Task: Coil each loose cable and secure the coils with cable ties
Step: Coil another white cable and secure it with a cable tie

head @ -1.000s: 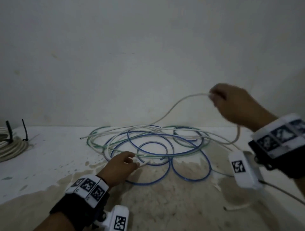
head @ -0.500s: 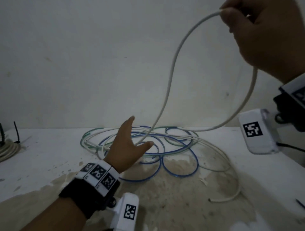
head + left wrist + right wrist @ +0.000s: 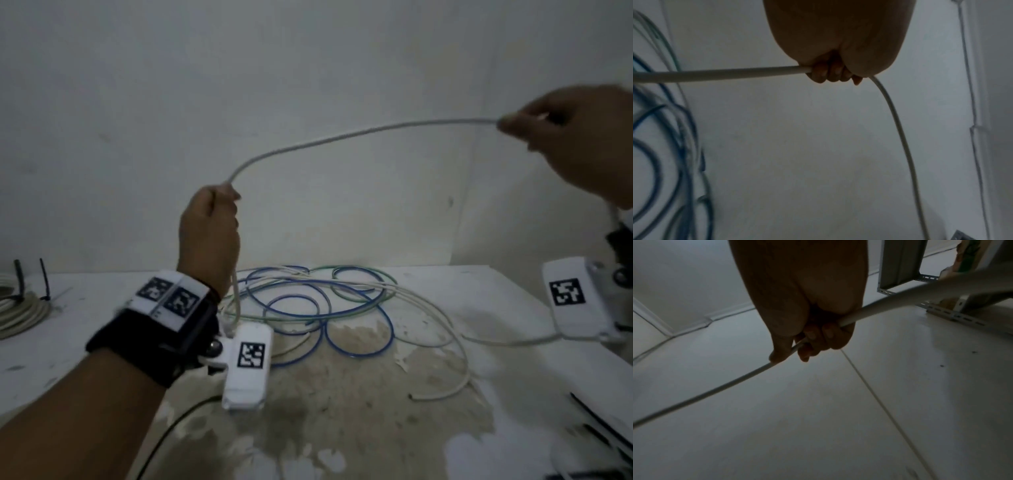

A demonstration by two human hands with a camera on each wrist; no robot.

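Two hands hold one white cable (image 3: 342, 137) in the air above the table (image 3: 85, 329). Left hand (image 3: 208, 236): fist closed round it. Right hand (image 3: 579, 137): fingers (image 3: 826, 334) curled, thumb pinching it. Blue cable (image 3: 359, 329) and green cable (image 3: 356, 270) lie tangled on the table below; tied coil (image 3: 20, 308) at far left.

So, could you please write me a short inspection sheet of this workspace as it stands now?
Surface: white table, stained patch at the front.
Job's things: white cable lifted between both hands; coiled bundle with black ties far left.
Clutter: nothing seen.
Grippers: left hand grips the white cable; right hand pinches it.
Cables: blue cable and green cable tangled loose.
Surroundings: bare wall.
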